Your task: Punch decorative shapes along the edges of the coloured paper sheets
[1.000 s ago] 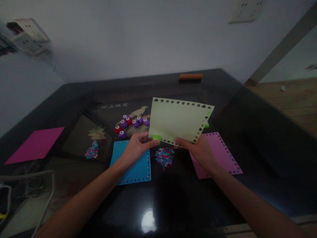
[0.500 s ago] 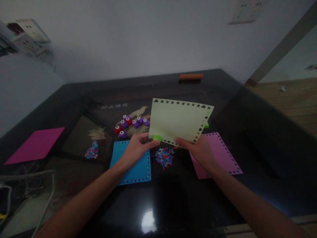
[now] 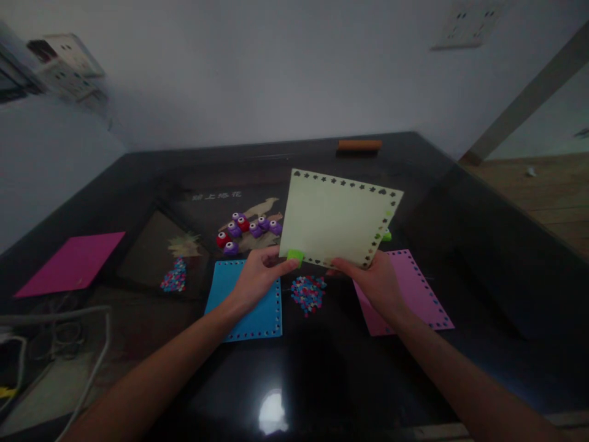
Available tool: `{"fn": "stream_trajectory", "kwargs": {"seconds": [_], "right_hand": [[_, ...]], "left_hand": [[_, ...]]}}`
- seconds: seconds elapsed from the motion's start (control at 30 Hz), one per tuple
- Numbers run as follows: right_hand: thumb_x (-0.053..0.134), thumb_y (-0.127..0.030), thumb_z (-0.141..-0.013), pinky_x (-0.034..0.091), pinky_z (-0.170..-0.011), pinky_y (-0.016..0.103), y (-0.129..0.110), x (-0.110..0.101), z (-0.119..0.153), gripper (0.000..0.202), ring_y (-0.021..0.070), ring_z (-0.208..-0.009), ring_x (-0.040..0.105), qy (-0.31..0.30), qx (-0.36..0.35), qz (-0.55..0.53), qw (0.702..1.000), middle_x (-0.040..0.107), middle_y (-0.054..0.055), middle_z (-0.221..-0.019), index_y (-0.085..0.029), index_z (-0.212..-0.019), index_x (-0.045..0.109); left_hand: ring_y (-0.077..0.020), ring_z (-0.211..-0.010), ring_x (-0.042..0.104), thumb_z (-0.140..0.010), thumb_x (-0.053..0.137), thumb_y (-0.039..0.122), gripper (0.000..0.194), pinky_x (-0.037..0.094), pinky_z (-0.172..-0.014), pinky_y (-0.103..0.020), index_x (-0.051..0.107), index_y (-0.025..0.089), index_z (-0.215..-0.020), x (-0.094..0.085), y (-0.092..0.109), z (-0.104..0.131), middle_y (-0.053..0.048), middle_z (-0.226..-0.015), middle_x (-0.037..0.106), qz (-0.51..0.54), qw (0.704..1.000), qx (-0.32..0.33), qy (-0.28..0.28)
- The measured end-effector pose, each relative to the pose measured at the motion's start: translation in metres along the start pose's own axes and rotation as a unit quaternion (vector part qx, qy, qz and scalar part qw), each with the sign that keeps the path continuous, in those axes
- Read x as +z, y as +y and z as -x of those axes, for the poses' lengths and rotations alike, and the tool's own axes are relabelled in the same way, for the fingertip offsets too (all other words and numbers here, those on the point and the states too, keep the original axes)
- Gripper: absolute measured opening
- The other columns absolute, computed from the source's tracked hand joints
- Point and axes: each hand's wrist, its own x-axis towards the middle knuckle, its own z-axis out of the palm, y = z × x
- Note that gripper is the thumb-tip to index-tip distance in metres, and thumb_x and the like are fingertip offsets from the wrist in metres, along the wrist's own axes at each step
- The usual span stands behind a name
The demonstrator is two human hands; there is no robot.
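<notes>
A pale yellow-green sheet of paper (image 3: 338, 215), raised above the table, has small star and heart shapes punched along its top, right and lower edges. My left hand (image 3: 257, 273) is closed around a bright green craft punch (image 3: 295, 256) at the sheet's lower left corner, thumb on top of it. With thumb above and fingers beneath, my right hand (image 3: 375, 279) grips the sheet's lower edge. Beneath the hands lie a blue sheet (image 3: 248, 307) and a pink sheet (image 3: 414, 288), both with punched borders. Between these two sits a pile of paper confetti (image 3: 307, 293).
Several purple and red craft punches (image 3: 255, 230) stand left of the raised sheet. Another green punch (image 3: 387, 235) peeks out behind its right edge. Farther left are more confetti (image 3: 175, 276) and a magenta sheet (image 3: 71, 264). An orange-brown stick (image 3: 359, 145) lies near the wall.
The pale sheet has tilted a little, its right side lower and its top left corner higher. Both hands keep their hold. The whole view has shifted slightly.
</notes>
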Motion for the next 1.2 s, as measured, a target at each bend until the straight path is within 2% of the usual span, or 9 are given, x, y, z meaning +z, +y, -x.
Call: {"fn": "stream_trajectory", "kwargs": {"seconds": [0.2,0.37,0.43,0.5,0.6,0.67,0.77,0.93,1.2], "right_hand": [[0.079,-0.039,-0.059,0.058,-0.069,0.037,0.008,-0.004,0.0,0.038,0.0239,-0.075,0.07,-0.002,-0.044,-0.031,0.999,0.074,0.007,-0.087,-0.019,-0.088,0.067],[0.078,-0.054,-0.054,0.055,-0.077,0.041,0.024,-0.006,0.004,0.05,0.0254,-0.08,0.069,-0.141,-0.09,-0.08,0.983,0.073,0.005,-0.082,-0.021,-0.091,0.067],[0.077,-0.054,-0.055,0.052,-0.084,0.043,0.023,-0.004,0.008,0.046,0.0266,-0.087,0.068,-0.158,-0.101,-0.066,0.98,0.073,0.006,-0.086,-0.022,-0.087,0.069],[0.075,-0.052,-0.059,0.051,-0.087,0.045,0.018,0.0,0.013,0.035,0.0273,-0.089,0.067,-0.125,-0.09,-0.025,0.988,0.074,0.006,-0.088,-0.024,-0.079,0.07],[0.071,-0.049,-0.065,0.046,-0.095,0.049,0.009,0.009,0.02,0.026,0.0287,-0.097,0.065,-0.024,-0.056,0.045,0.997,0.074,0.005,-0.088,-0.025,-0.077,0.072],[0.067,-0.048,-0.068,0.042,-0.1,0.05,0.006,0.014,0.022,0.03,0.029,-0.104,0.062,0.039,-0.038,0.065,0.996,0.073,0.006,-0.093,-0.025,-0.087,0.072],[0.065,-0.048,-0.071,0.041,-0.101,0.049,0.007,0.02,0.023,0.04,0.0285,-0.108,0.06,0.09,-0.014,0.063,0.994,0.07,0.007,-0.106,-0.025,-0.104,0.068],[0.065,-0.043,-0.073,0.039,-0.103,0.049,0.011,0.023,0.022,0.045,0.0272,-0.11,0.059,0.092,-0.048,0.065,0.993,0.069,0.008,-0.108,-0.022,-0.114,0.062],[0.063,-0.039,-0.077,0.036,-0.105,0.047,0.015,0.02,0.019,0.038,0.0262,-0.116,0.055,0.078,-0.081,0.097,0.989,0.069,0.007,-0.107,-0.022,-0.111,0.063]], "left_hand": [[-0.0242,-0.093,0.067,-0.071,0.071,0.028,0.023,0.047,-0.089,-0.041,0.071,0.017,-0.09,0.0,-0.003,0.0,-0.006,-0.097,0.074,0.024,1.0,0.008,-0.002],[-0.0237,-0.095,0.066,-0.073,0.069,0.027,0.023,0.044,-0.092,-0.04,0.07,0.016,-0.093,0.003,-0.003,0.003,-0.007,-0.099,0.073,0.062,0.998,0.012,-0.009],[-0.0232,-0.097,0.065,-0.074,0.068,0.027,0.022,0.044,-0.092,-0.039,0.07,0.016,-0.094,0.005,-0.001,0.004,-0.007,-0.1,0.073,0.069,0.997,0.014,-0.017],[-0.0228,-0.098,0.064,-0.075,0.068,0.027,0.022,0.044,-0.092,-0.039,0.07,0.016,-0.095,0.007,0.0,0.005,-0.006,-0.101,0.073,0.068,0.997,0.015,-0.021],[-0.0226,-0.097,0.065,-0.074,0.069,0.027,0.024,0.044,-0.093,-0.04,0.069,0.016,-0.095,0.01,0.0,0.008,-0.006,-0.1,0.073,0.059,0.998,0.009,-0.019],[-0.0225,-0.096,0.066,-0.073,0.069,0.027,0.025,0.045,-0.093,-0.04,0.07,0.016,-0.095,0.013,-0.001,0.009,-0.006,-0.099,0.073,0.055,0.998,0.002,-0.021],[-0.0217,-0.094,0.066,-0.073,0.068,0.026,0.022,0.045,-0.093,-0.039,0.07,0.018,-0.094,0.016,-0.003,0.01,-0.005,-0.098,0.073,0.048,0.998,-0.007,-0.028],[-0.0228,-0.098,0.065,-0.072,0.07,0.027,0.024,0.045,-0.094,-0.039,0.07,0.018,-0.094,0.017,-0.006,0.008,-0.005,-0.098,0.073,0.044,0.999,-0.015,-0.023],[-0.0226,-0.098,0.066,-0.074,0.07,0.028,0.027,0.044,-0.095,-0.038,0.069,0.016,-0.098,0.015,-0.01,0.007,-0.007,-0.102,0.072,0.061,0.997,-0.021,-0.044]]}}
